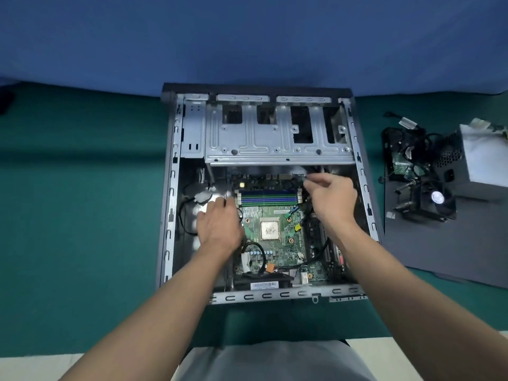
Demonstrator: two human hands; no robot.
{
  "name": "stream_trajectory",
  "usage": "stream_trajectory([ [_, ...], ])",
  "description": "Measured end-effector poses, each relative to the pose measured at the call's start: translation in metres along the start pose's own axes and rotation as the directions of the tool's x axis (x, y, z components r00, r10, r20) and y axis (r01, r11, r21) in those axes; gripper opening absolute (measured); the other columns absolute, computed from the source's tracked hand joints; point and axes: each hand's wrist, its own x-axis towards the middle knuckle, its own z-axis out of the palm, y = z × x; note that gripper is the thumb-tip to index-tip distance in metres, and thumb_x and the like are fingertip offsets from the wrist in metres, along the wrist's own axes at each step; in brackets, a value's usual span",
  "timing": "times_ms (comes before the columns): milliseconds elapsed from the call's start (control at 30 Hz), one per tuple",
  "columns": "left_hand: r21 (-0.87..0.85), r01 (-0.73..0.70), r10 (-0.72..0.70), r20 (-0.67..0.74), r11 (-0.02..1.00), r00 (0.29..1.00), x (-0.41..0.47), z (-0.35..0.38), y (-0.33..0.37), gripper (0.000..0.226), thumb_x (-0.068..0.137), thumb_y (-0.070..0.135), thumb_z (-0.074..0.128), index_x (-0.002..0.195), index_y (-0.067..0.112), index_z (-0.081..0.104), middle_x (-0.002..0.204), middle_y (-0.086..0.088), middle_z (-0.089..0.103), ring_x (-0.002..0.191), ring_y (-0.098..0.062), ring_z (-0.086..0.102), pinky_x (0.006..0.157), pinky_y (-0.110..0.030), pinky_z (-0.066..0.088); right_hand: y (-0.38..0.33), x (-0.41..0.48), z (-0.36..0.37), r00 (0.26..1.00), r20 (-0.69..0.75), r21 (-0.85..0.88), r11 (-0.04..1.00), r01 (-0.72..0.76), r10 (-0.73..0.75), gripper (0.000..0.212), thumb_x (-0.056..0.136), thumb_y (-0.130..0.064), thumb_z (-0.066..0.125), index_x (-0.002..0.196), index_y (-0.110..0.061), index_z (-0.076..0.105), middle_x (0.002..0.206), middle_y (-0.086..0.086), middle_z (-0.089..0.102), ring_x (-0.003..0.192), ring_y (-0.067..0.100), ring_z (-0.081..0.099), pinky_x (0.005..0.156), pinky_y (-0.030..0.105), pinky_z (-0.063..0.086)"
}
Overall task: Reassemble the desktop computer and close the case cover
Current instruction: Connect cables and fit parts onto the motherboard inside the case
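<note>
Right hand (331, 199) pinched narrow on a small blurred item by the motherboard's (277, 243) upper right corner, left hand (218, 225) half-curled at its left edge, grip unclear, both inside the open case (170, 188) mid-frame; case cover (439, 243) flat at right.

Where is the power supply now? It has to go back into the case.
In the head view, the power supply sits outside the case, far right on the dark case cover, beside the cooler fan.
</note>
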Motion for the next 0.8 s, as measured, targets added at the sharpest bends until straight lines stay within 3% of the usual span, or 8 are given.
stream_trajectory([
  [100,0.045,0.040,-0.043,0.054,0.998,0.998,-0.005,-0.001,-0.011,0.028,0.088,0.016,0.062,0.116,0.017,0.056,0.096,0.002,0.055,0.084,-0.017,0.048,0.093,-0.037,0.047,-0.001,-0.013,-0.016,0.985,0.125,0.276,0.950,-0.146,0.115,0.007,0.077,-0.018,0.079,0.077,-0.023,0.075,0.078,-0.010,0.073,0.078,0.007,0.067,0.070,0.022,0.048],
  [167,0.067,0.043,-0.051,0.123,0.997,0.991,-0.009,-0.001,-0.014,0.019,0.092,0.020,0.058,0.111,0.018,0.057,0.093,0.003,0.056,0.080,-0.014,0.051,0.075,-0.029,0.046,-0.002,-0.020,-0.031,0.976,0.191,0.364,0.916,-0.168,0.103,0.007,0.075,-0.017,0.080,0.077,-0.018,0.074,0.076,-0.005,0.074,0.066,0.007,0.067,0.061,0.019,0.044],
  [267,0.087,0.041,-0.055,0.164,0.995,0.985,-0.014,-0.003,-0.016,0.010,0.095,0.022,0.053,0.103,0.017,0.057,0.084,0.004,0.057,0.076,-0.012,0.057,0.066,-0.024,0.044,0.000,-0.026,-0.057,0.965,0.250,0.518,0.831,-0.203,0.080,0.012,0.075,-0.010,0.077,0.082,-0.011,0.067,0.080,0.008,0.074,0.063,0.012,0.067,0.044,0.016,0.038],
  [433,-0.008,0.121,-0.119,0.086,0.993,0.989,-0.019,-0.014,-0.018,0.010,0.096,0.027,0.052,0.097,0.019,0.059,0.067,0.009,0.044,0.054,0.001,0.039,0.041,-0.016,0.025,0.013,-0.021,-0.102,0.965,0.259,0.771,0.593,-0.232,0.041,0.016,0.081,-0.007,0.066,0.096,-0.009,0.062,0.077,0.007,0.069,0.056,0.012,0.059,0.040,0.018,0.037],
  [500,0.010,0.033,-0.034,0.163,0.999,0.986,-0.023,-0.014,-0.013,0.015,0.096,0.020,0.050,0.100,0.023,0.064,0.074,0.010,0.053,0.058,-0.002,0.046,0.054,-0.016,0.043,0.024,-0.018,-0.117,0.972,0.234,0.791,0.579,-0.196,0.009,0.016,0.092,-0.009,0.056,0.106,-0.011,0.064,0.072,0.000,0.063,0.054,0.008,0.052,0.043,0.018,0.038],
  [567,-0.012,-0.064,0.065,0.268,0.998,0.961,-0.030,-0.012,-0.004,0.025,0.093,0.012,0.047,0.100,0.023,0.067,0.090,0.004,0.066,0.071,-0.012,0.055,0.081,-0.032,0.053,0.040,-0.013,-0.127,0.978,0.208,0.774,0.609,-0.171,0.010,0.020,0.099,-0.015,0.049,0.110,-0.011,0.065,0.067,-0.004,0.053,0.053,0.006,0.042,0.048,0.019,0.035],
  [633,-0.121,-0.080,0.115,0.319,0.989,0.941,-0.034,-0.008,0.007,0.030,0.091,0.006,0.044,0.103,0.020,0.068,0.099,-0.003,0.069,0.082,-0.017,0.061,0.082,-0.033,0.052,0.054,-0.009,-0.132,0.983,0.177,0.754,0.634,-0.169,0.051,0.025,0.102,-0.017,0.042,0.108,-0.008,0.065,0.064,-0.004,0.044,0.053,0.007,0.035,0.051,0.021,0.032],
  [800,-0.065,-0.238,0.241,0.049,0.969,0.969,-0.036,-0.008,0.038,0.028,0.096,0.018,0.050,0.122,0.018,0.059,0.125,-0.001,0.059,0.109,-0.018,0.057,0.095,-0.034,0.048,0.092,0.005,-0.138,0.971,0.123,0.635,0.735,-0.237,0.206,0.014,0.103,-0.011,0.040,0.100,-0.007,0.053,0.069,0.005,0.053,0.055,0.012,0.042,0.055,0.026,0.033],
])
